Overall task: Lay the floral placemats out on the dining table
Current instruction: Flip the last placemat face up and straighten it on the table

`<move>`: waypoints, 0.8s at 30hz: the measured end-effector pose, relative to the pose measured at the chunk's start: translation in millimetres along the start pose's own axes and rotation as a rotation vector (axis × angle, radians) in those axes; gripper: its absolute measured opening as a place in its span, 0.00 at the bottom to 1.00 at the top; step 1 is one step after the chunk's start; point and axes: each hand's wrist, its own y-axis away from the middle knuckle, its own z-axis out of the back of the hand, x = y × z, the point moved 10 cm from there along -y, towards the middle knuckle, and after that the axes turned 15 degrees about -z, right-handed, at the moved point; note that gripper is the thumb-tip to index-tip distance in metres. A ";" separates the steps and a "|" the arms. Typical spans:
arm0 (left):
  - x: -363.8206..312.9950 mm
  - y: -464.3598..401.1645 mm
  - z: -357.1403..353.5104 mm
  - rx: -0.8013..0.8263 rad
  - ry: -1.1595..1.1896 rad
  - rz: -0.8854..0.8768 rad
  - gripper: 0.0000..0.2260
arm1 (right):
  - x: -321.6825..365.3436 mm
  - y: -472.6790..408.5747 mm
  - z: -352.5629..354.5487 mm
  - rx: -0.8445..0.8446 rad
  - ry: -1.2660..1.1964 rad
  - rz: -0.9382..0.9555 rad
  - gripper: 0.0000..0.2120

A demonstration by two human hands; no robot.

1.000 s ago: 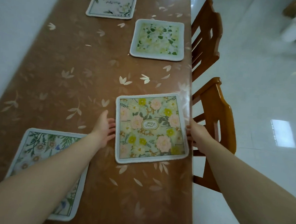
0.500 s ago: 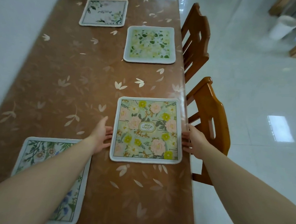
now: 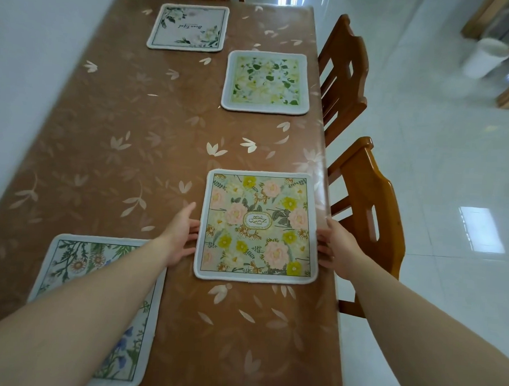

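Both hands rest at the edges of the pink-and-yellow placemat (image 3: 257, 227): the left hand (image 3: 180, 237) open with fingers touching its left edge, the right hand (image 3: 334, 250) open against its right edge. That mat lies flat on the worktop (image 3: 117, 144), near the right side. Three more lie flat: a wildflower placemat (image 3: 67, 259) partly under the left forearm, a green-leaf placemat (image 3: 266, 82) farther along, and a white placemat (image 3: 188, 27) at the far end. Two wooden chairs (image 3: 364, 204) stand just beside the worktop.
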 end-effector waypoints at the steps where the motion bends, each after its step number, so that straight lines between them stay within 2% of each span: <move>1: -0.2 0.3 0.2 0.001 0.000 -0.003 0.38 | -0.4 0.4 -0.1 -0.001 -0.005 0.001 0.29; 9: -0.9 1.8 -0.1 0.015 -0.015 -0.019 0.37 | -7.5 3.6 -2.6 0.022 -0.005 0.009 0.32; 19: -3.0 10.2 -0.3 0.032 -0.048 -0.018 0.29 | -11.2 14.4 -5.0 0.078 -0.050 0.018 0.29; 24: 1.0 8.3 6.6 0.009 -0.077 -0.005 0.27 | -8.8 30.6 -1.5 0.057 -0.087 0.032 0.23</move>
